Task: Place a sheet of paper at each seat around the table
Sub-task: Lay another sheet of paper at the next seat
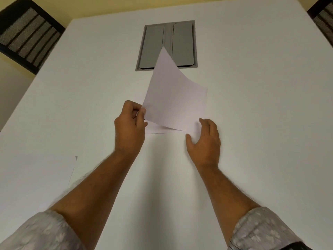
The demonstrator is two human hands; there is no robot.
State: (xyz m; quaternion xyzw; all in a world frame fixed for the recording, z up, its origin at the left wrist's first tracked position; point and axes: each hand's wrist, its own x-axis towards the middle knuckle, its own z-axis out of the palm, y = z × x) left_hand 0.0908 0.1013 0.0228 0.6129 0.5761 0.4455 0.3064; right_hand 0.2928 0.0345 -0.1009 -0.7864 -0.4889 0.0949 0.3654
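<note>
A white sheet of paper (173, 94) curls up off a thin stack of paper (155, 129) lying on the white table (252, 105). My left hand (130, 127) pinches the sheet's lower left edge between thumb and fingers. My right hand (205, 139) rests with spread fingers on the stack's right corner, holding nothing. Another sheet (36, 177) lies flat at the table's near left, its corner slightly raised.
A grey cable hatch (183, 44) is set into the table's middle, just beyond the lifted sheet. A black mesh-backed chair (27, 35) stands at the far left corner, and another chair (322, 17) shows at the far right.
</note>
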